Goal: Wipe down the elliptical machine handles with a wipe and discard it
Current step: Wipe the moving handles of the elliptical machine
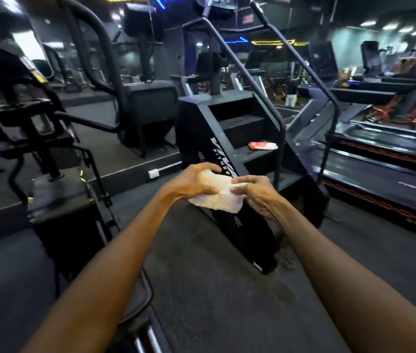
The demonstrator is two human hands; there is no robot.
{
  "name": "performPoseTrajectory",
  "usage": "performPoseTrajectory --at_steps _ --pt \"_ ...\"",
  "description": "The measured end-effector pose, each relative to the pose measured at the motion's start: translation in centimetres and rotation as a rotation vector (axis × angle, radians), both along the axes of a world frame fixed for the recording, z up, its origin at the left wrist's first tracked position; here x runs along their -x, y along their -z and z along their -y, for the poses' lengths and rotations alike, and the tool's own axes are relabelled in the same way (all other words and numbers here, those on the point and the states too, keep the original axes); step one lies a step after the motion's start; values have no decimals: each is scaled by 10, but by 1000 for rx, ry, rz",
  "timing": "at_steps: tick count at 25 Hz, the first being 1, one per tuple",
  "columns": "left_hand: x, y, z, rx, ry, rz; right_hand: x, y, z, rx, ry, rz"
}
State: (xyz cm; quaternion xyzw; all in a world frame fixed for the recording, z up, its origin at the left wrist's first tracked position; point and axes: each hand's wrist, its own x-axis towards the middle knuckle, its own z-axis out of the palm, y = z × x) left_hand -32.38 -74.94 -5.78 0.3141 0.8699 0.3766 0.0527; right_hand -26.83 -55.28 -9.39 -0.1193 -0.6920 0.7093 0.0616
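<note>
A white wipe (218,197) is stretched between both hands in front of me, above the dark floor. My left hand (191,183) grips its left side with fingers curled over the top. My right hand (255,193) pinches its right edge. A red and white wipe packet (263,145) lies on a step of the black stair-climber machine (217,154) just beyond my hands. The elliptical machine (31,118) stands at the left, with a curved black handle (92,34) rising behind it.
Treadmills (380,154) line the right side. A second black machine (148,108) stands on a raised platform at the centre back. A person (291,94) stands far off. Dark rubber floor (202,276) lies under my arms.
</note>
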Motion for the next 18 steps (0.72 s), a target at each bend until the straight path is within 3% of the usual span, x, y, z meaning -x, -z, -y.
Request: performPoseTrajectory --at_steps 2,4,9,13,18 --pt "25 -3 -1 158 -125 -125 35 -4 -3 -276 -10 -7" --pt "54 -6 -2 178 -286 -181 76 -9 -4 -482 -14 -55" --pt "122 -14 4 159 -486 -203 176 -16 3 -739 -42 -214" --pt "170 -23 1 17 -729 -197 254 -21 10 -586 -66 -267" --pt "221 -29 3 11 -1092 -274 311 -32 50 -140 -270 -344"
